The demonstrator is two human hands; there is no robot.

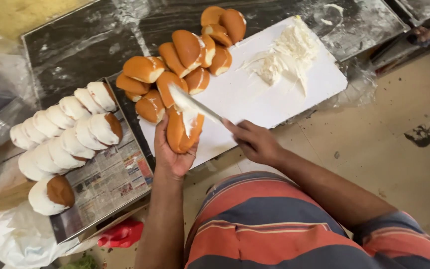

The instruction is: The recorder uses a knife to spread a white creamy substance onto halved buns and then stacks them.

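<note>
Cream goes on best if the left hand (171,154) grips the split bun (181,130) steady while the right hand (255,142), gripping the knife (195,105), wipes slowly.

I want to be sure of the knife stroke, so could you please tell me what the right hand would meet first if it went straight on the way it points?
Probably the split brown bun in the left hand; the right hand already has its knife blade there.
</note>
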